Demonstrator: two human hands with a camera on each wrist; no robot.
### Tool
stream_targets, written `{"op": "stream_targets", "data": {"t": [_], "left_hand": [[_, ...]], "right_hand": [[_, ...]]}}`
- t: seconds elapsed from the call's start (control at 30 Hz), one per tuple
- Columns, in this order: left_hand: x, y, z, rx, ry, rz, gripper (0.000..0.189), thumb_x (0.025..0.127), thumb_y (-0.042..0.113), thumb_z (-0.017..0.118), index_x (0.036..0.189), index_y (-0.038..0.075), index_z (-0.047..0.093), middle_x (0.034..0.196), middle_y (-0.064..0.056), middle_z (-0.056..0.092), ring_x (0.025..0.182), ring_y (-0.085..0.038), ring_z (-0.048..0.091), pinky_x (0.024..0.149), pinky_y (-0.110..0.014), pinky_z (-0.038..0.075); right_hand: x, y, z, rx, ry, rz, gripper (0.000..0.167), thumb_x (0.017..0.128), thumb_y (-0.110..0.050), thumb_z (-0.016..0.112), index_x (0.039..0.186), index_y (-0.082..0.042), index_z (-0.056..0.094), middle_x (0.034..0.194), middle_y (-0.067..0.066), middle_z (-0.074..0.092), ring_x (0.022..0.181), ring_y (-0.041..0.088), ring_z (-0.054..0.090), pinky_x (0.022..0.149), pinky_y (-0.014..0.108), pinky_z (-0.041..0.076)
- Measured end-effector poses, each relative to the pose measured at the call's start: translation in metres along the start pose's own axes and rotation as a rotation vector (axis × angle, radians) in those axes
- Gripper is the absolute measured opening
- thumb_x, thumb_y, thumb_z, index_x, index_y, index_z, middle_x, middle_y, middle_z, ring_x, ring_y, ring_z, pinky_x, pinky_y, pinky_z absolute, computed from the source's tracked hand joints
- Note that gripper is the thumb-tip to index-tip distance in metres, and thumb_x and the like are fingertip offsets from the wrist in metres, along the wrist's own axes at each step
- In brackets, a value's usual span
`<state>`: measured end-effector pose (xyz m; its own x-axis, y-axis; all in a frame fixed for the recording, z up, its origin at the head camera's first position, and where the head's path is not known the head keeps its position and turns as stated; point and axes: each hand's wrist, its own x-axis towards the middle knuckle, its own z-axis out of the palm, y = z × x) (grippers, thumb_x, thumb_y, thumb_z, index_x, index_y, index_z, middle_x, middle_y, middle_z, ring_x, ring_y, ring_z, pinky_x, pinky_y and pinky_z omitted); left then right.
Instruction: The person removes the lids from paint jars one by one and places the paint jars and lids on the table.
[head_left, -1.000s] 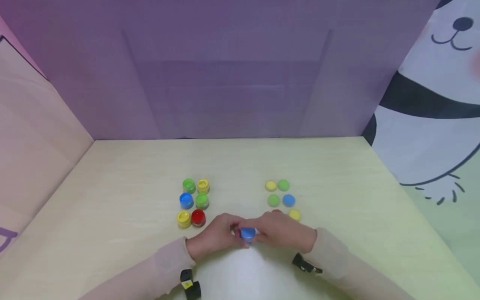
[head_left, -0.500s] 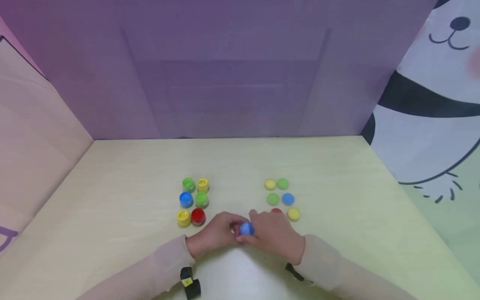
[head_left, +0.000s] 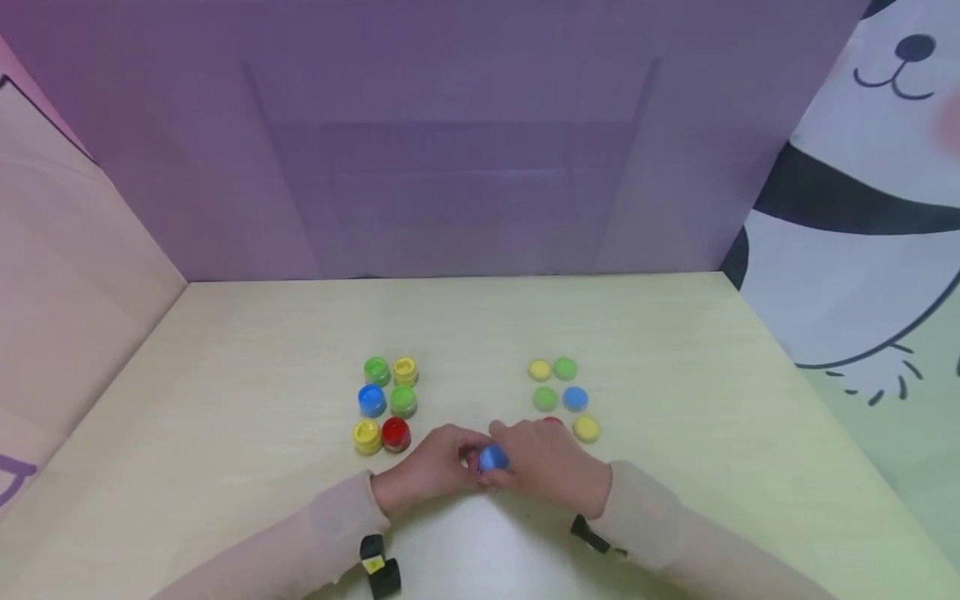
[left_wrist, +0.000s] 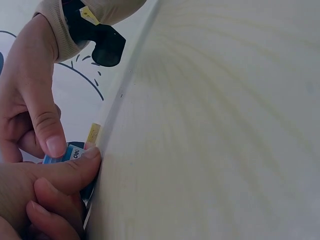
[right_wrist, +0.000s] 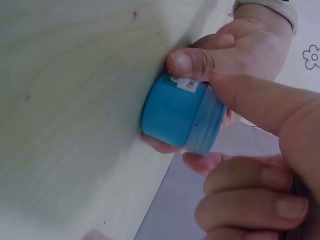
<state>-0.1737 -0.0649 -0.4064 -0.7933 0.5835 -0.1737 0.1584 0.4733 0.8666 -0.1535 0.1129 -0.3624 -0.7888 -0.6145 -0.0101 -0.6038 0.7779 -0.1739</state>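
A small blue jar (head_left: 492, 457) is held between both hands at the front middle of the table. My left hand (head_left: 435, 462) grips its body, the thumb lying over a white label in the right wrist view. From the other side my right hand (head_left: 558, 467) holds the paler, translucent blue lid end (right_wrist: 207, 125), thumb and fingers curled at its edge. The jar is tilted on its side in the right wrist view, close over the wooden table. In the left wrist view the fingers hide most of the jar (left_wrist: 56, 160).
Left of the hands stand several small jars, among them a red jar (head_left: 396, 434) and a blue jar (head_left: 372, 401). To the right lie several flat round discs like lids, including a yellow disc (head_left: 587, 428) and a red disc (head_left: 552, 420) partly behind my right hand.
My right hand has shifted left and turned around the jar's top over the last second, and its thumb and fingers lie differently. The left hand stays nearly in place.
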Motion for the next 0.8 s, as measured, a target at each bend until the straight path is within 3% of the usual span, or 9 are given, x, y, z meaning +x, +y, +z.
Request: {"op": "stream_targets", "data": {"t": [0.27, 0.43, 0.6, 0.8], "left_hand": [[-0.001, 0.002, -0.001, -0.024, -0.013, -0.018, 0.034, 0.077, 0.018, 0.077, 0.110, 0.019, 0.069, 0.079, 0.006, 0.062, 0.076, -0.012, 0.051, 0.069, -0.027, 0.042], [-0.002, 0.002, -0.001, -0.038, -0.011, -0.045, 0.037, 0.076, 0.019, 0.078, 0.112, 0.021, 0.068, 0.082, 0.007, 0.063, 0.078, -0.013, 0.051, 0.071, -0.029, 0.042], [-0.003, 0.000, 0.000, -0.041, -0.007, -0.027, 0.034, 0.076, 0.018, 0.078, 0.109, 0.021, 0.070, 0.082, 0.007, 0.064, 0.077, -0.012, 0.051, 0.070, -0.028, 0.042], [-0.001, -0.001, 0.000, -0.039, -0.016, -0.015, 0.031, 0.077, 0.017, 0.077, 0.107, 0.022, 0.070, 0.084, 0.009, 0.065, 0.080, -0.012, 0.053, 0.075, -0.029, 0.043]], "right_hand": [[0.000, 0.006, -0.005, 0.020, -0.046, -0.076, 0.031, 0.083, -0.033, 0.070, 0.090, -0.012, 0.049, 0.057, -0.006, 0.044, 0.048, 0.007, 0.038, 0.043, 0.019, 0.034], [0.001, 0.010, -0.008, 0.041, -0.092, -0.139, 0.019, 0.089, -0.021, 0.063, 0.107, -0.017, 0.057, 0.058, -0.006, 0.049, 0.047, 0.005, 0.037, 0.044, 0.017, 0.033], [-0.003, 0.014, -0.011, 0.091, -0.122, -0.167, 0.031, 0.090, -0.013, 0.061, 0.119, -0.024, 0.058, 0.058, -0.007, 0.050, 0.046, 0.003, 0.037, 0.045, 0.017, 0.033], [-0.003, 0.013, -0.009, 0.148, -0.079, -0.169, 0.033, 0.084, -0.016, 0.070, 0.115, -0.019, 0.060, 0.066, -0.006, 0.058, 0.050, 0.003, 0.041, 0.048, 0.017, 0.036]]}}
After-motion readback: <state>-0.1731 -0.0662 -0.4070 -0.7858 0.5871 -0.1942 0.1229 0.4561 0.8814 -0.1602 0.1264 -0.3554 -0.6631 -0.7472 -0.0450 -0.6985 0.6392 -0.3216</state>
